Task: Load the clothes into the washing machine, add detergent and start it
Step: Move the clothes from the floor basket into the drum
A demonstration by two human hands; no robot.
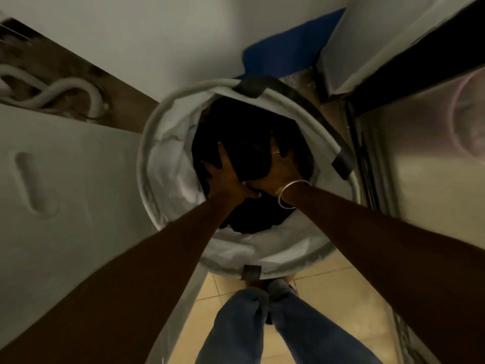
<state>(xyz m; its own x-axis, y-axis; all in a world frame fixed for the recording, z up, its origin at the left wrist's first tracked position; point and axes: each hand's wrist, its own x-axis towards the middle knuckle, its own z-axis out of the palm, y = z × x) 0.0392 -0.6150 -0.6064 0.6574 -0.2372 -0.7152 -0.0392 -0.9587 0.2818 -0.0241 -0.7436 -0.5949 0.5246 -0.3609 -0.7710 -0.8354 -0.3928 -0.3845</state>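
The loading step is judged to be in hand, at its very start: the dark clothes (249, 132) are still down inside the round laundry hamper (143, 158), which stands on the tiled floor (341, 298) just beside the white washing machine (65, 166), identified as such by the drain hoses (65, 93) behind it. A bundle of the clothes is caught between both hands. The left hand (225, 177) is laid against its near side with the fingers spread apart and fairly straight, their tips lost in the dark fabric. The right hand (279, 168), marked by a silver bangle (291, 193) at the wrist, is hooked over the far side, its fingers curled onto the cloth. Nothing can be seen of the drum or the detergent, so both later steps are taken as not yet done. The next move is judged to call for the bundle to be squeezed together, lifted clear of the hamper's rim without trailing pieces, and carried leftward to the machine, whose lid appears closed and would first need to be raised.
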